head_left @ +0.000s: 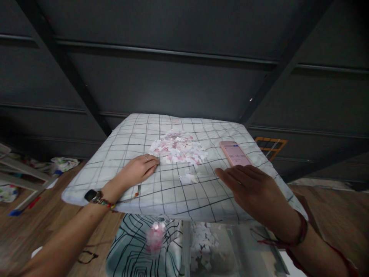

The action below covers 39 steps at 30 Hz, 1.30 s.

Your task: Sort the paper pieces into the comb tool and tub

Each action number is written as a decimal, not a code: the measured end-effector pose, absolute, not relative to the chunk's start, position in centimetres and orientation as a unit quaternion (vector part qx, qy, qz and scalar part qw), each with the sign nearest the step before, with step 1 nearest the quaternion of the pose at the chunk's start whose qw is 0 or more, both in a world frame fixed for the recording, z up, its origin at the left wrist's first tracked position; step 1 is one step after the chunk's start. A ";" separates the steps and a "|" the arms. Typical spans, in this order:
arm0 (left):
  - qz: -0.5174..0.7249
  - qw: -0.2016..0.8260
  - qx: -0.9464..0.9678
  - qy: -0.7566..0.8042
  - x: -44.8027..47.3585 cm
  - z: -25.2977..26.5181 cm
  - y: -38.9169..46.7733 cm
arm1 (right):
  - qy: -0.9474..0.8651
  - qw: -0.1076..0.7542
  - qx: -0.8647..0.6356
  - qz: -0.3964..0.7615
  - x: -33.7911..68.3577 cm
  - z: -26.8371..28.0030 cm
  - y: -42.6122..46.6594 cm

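A heap of small torn paper pieces [177, 146], white and pink, lies on a white checked cloth [100, 169] over a table. A few white scraps [188, 177] lie apart, nearer the front edge. My left hand [141, 168] rests on the cloth at the heap's left side, fingers lying down and no object visible in them. My right hand [248, 188] is to the right of the loose scraps, fingers stretched out, with nothing seen in it. It partly covers a pink phone [235, 152] showing a running timer. Below the edge, a blurred pink and white clump [155, 236] shows above patterned fabric [129, 246].
A clear plastic container [187, 261] below the table's front edge holds white paper scraps [203, 246]. A dark panelled wall [173, 80] stands behind the table. A metal-legged frame [25, 169] is at left, and black-rimmed glasses [88, 257] lie on the wooden floor.
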State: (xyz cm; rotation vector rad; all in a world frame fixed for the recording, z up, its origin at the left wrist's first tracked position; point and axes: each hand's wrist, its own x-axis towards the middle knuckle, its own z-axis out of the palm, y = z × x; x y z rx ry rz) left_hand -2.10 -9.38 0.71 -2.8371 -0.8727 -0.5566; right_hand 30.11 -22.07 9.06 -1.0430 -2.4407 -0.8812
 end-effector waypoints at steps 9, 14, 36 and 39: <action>-0.179 0.050 -0.939 -0.290 -2.3 0.5 -9.2 | -0.850 0.155 -0.398 -0.308 30.6 9.2 -22.5; -0.178 0.044 -0.938 -0.293 -2.3 0.5 -9.2 | -0.848 0.145 -0.401 -0.316 31.1 8.8 -21.8; -0.185 0.059 -0.938 -0.288 -2.4 0.1 -8.9 | -0.857 0.138 -0.401 -0.291 31.7 9.1 -22.3; -0.184 0.057 -0.938 -0.290 -2.5 0.1 -8.9 | -0.854 0.137 -0.398 -0.304 31.6 9.1 -22.0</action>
